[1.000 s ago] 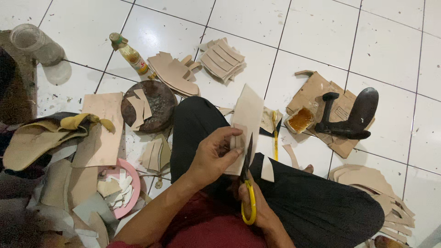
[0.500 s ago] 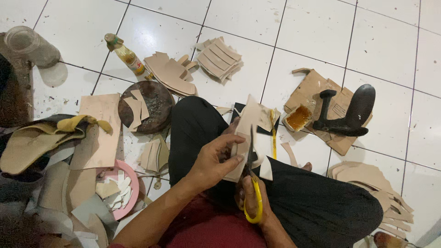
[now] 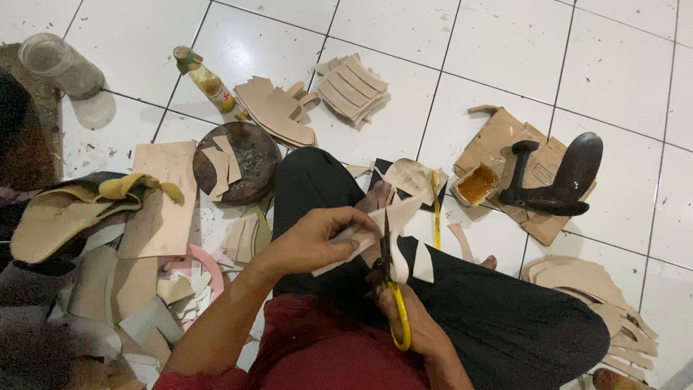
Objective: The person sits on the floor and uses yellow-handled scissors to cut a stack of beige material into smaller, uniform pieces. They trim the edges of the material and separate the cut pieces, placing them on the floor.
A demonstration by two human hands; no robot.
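I sit cross-legged on a white tiled floor in black trousers. My left hand (image 3: 317, 242) pinches a pale beige piece of sheet material (image 3: 375, 231) and holds it flat above my lap. My right hand (image 3: 411, 328) grips yellow-handled scissors (image 3: 390, 278), blades pointing up into the piece. A white offcut (image 3: 422, 263) lies on my knee beside the blades.
A black iron shoe last (image 3: 556, 177) and a tub of amber glue (image 3: 476, 184) sit on cardboard at right. Stacks of cut beige pieces (image 3: 354, 87) lie ahead and at lower right (image 3: 599, 289). A bottle (image 3: 206, 79), round dark block (image 3: 238, 159), pink dish (image 3: 209, 263) and jar (image 3: 58, 65) stand left.
The beige piece has turned from upright to lying flatter in my left hand. The scissors stay in it, shifted slightly toward my lap.
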